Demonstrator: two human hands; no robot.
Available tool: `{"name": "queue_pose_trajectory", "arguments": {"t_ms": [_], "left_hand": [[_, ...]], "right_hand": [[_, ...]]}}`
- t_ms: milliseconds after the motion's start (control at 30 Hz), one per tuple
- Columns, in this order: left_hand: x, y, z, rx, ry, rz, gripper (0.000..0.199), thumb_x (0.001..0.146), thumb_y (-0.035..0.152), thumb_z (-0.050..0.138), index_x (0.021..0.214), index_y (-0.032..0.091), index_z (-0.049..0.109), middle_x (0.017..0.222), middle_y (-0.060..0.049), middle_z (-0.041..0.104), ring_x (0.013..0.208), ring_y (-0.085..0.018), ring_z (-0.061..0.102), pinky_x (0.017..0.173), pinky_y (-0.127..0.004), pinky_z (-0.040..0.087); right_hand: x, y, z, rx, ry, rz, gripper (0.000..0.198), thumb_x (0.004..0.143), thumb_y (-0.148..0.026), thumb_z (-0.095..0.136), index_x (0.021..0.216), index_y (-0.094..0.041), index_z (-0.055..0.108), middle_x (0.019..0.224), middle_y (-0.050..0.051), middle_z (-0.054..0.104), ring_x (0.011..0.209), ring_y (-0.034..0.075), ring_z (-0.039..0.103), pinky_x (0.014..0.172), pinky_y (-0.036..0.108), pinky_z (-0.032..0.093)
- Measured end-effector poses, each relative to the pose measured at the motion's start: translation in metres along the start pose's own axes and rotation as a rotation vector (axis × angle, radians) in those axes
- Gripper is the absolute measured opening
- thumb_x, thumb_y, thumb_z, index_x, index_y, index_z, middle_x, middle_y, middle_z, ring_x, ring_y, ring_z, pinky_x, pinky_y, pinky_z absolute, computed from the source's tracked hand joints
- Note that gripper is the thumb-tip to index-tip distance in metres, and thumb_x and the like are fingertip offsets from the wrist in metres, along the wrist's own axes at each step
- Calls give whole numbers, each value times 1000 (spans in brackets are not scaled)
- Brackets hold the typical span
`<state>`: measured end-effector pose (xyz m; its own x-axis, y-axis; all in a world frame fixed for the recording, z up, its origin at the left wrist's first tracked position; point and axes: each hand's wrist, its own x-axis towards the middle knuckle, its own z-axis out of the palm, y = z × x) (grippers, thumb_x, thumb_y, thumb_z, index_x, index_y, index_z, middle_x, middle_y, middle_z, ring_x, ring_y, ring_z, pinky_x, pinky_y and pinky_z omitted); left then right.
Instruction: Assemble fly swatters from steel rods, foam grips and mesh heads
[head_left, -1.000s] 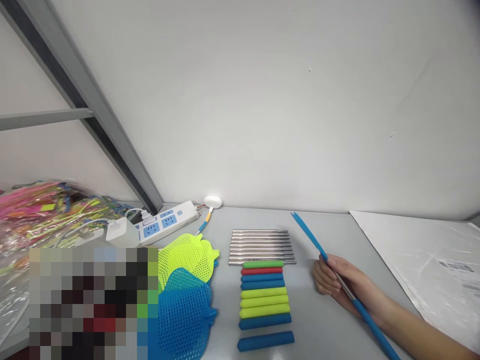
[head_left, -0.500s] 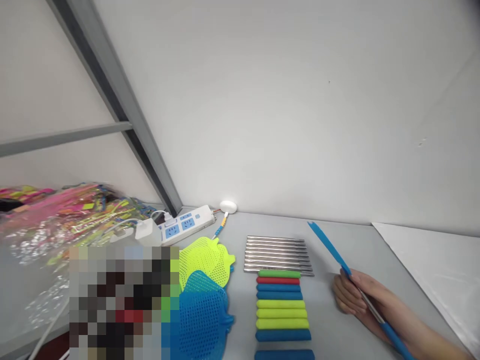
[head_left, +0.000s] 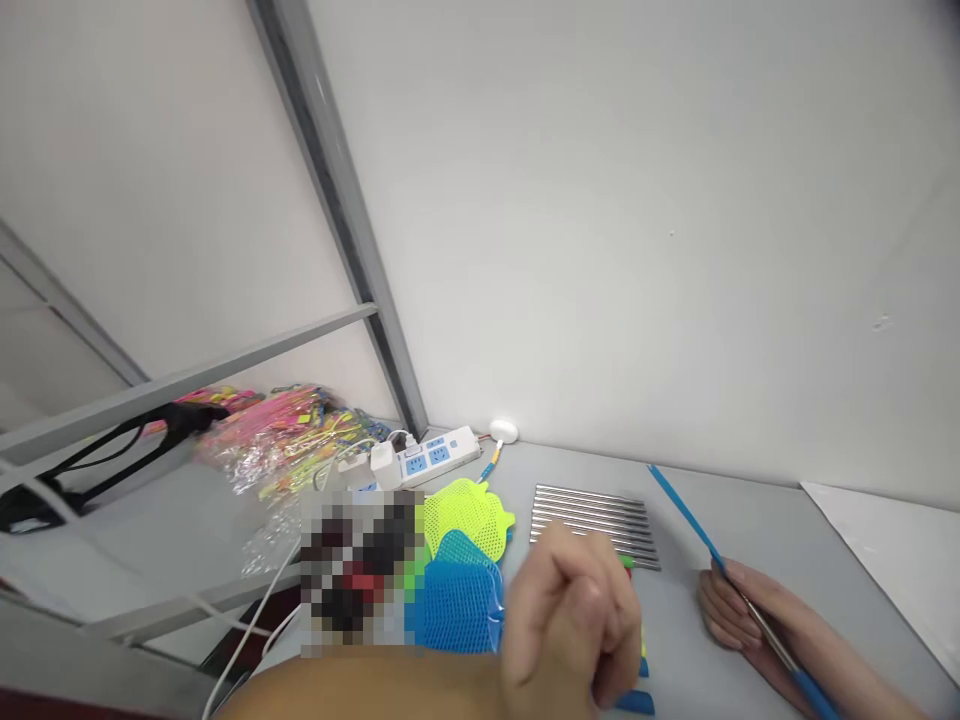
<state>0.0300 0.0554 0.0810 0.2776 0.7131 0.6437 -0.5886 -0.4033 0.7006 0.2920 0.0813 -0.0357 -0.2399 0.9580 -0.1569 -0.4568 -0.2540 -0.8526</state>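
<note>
My right hand is closed round the metal shaft of a blue fly swatter, tilted up to the left and seen edge-on; its blue handle runs toward the lower right. My left hand is curled in the foreground, above the coloured handle grips; what its fingers hold, if anything, is hidden. It covers most of these grips, with a blue grip showing below. Just beyond lie several metal rods in a row. Blue mesh swatter heads and yellow-green swatter heads lie left of that hand.
A white power strip with plugs and a round white device stand by the wall. Plastic-wrapped colourful bundles lie at the left behind a grey frame. A white sheet lies at the right.
My left hand has come into view from below, over the handle grips. The view has swung left, showing more of the frame. My right hand still holds the fly swatter.
</note>
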Motion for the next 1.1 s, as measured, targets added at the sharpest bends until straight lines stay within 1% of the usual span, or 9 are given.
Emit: {"name": "queue_pose_trajectory", "arguments": {"t_ms": [67,167,267,333,500,667,800,933,1100], "left_hand": [[10,-9,-9,181,-73,132,17,101,25,38,92,20,52,67,2,49,49,-5,39,50,-18,36],[7,-14,-32,525,-302,250,10,95,20,42,88,19,50,66,-2,51,57,-11,48,52,-22,39],[-5,-18,-53,698,-351,372,5,89,18,45,87,20,48,62,0,49,53,-11,45,48,-22,34],[-12,-22,-59,784,-356,375,5,87,18,45,84,21,48,61,1,48,51,-11,42,46,-23,32],[-21,-24,-49,796,-331,32,6,89,23,48,90,18,52,73,-3,52,62,-13,48,56,-23,41],[-29,-15,-33,619,-227,-335,33,96,41,45,117,16,51,100,-11,57,84,-18,58,71,-29,49],[-34,-19,-26,258,-185,-576,47,95,59,41,114,17,48,77,-2,54,59,-11,52,56,-25,44],[-33,-24,-27,63,15,-701,42,94,61,44,104,20,47,61,8,34,48,-7,27,45,-19,22],[-23,-22,-36,123,91,-693,40,95,57,46,97,18,54,61,8,31,53,-8,26,49,-21,21]], "right_hand": [[-2,-1,1,13,-7,-2,46,91,-53,54,60,-19,48,54,-4,32,50,10,21,50,29,27],[-8,-9,8,-5,-3,46,44,95,-51,49,65,-19,51,58,-4,35,51,10,24,51,28,29],[-14,-22,17,-111,46,84,43,96,-53,46,69,-20,52,62,-2,41,53,12,36,52,28,35],[-17,-35,24,-208,82,82,42,95,-54,46,69,-21,52,61,-2,43,56,15,44,54,30,39],[-21,-69,63,-212,155,30,33,87,-54,59,76,-23,57,64,-2,41,52,14,41,50,32,42],[-23,-72,138,-38,177,-114,26,86,-45,64,75,-22,57,71,-1,40,58,13,38,49,29,45],[-15,-57,180,132,293,-286,19,83,-36,71,78,-22,59,80,-1,47,71,13,49,61,24,52],[-9,-57,184,181,351,-322,14,83,-33,72,83,-21,64,86,1,57,87,15,60,79,27,56],[-16,-68,173,287,401,-315,17,84,-36,70,83,-19,68,77,1,63,86,18,66,82,33,58]]}}
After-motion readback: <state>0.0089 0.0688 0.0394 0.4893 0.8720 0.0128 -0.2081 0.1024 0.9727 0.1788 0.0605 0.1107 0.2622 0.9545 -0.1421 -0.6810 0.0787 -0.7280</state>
